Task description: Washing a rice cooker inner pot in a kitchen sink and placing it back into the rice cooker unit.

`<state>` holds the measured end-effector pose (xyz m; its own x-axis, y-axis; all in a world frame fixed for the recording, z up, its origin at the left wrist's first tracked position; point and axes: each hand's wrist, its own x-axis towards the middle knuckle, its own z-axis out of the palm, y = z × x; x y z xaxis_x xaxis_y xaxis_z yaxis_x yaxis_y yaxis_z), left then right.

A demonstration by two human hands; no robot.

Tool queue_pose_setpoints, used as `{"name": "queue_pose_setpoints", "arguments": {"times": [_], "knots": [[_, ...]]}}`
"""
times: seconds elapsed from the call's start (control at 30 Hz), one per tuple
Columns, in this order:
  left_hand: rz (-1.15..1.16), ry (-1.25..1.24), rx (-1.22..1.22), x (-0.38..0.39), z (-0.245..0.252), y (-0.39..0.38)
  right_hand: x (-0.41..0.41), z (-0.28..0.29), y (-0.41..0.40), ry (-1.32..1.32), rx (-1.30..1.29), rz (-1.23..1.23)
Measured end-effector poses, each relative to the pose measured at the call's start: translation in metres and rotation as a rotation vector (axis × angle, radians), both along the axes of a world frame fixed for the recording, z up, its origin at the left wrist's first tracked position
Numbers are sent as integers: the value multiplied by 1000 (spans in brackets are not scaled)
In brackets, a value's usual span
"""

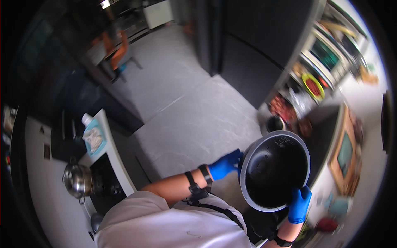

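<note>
A dark inner cooking pot (273, 173) with a pale grey rim, wet inside and marked with measuring lines, is held tilted in front of my body at the right. My left hand (228, 162), in a blue glove, supports the pot's left side, its fingers partly hidden behind the wall. At the lower right rim, my right hand (299, 203), also blue-gloved, grips the edge with the thumb up. Drops of water show on the rim and the inner wall.
Right: a counter with a framed wooden board (344, 158), a red item (327, 225), and shelves with a yellow-green basket (313, 86). Left: a counter with a lidded steel pot (77, 179) and a light blue tray (94, 138) holding a cloth. Orange chairs (119, 51) stand farther off.
</note>
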<state>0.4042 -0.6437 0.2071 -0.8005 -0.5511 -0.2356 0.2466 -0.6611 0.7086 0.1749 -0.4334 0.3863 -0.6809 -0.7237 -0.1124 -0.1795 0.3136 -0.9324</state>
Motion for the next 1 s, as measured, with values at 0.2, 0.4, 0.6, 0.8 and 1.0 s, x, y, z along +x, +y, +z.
{"name": "queue_pose_setpoints", "arguments": {"times": [0.2, 0.4, 0.6, 0.8, 1.0], "knots": [[-46, 933, 560, 83, -15, -81, 93, 5, -192, 89, -14, 458], [148, 966, 393, 194, -5, -154, 175, -7, -350, -97, -75, 711], [306, 905, 306, 241, 0, -327, 241, -28, -527, -102, -100, 992], [496, 808, 216, 310, 17, -491, 318, -70, -742, -218, -447, 917], [689, 800, 70, 383, 66, -631, 420, -105, -924, -724, -244, 1023]]}}
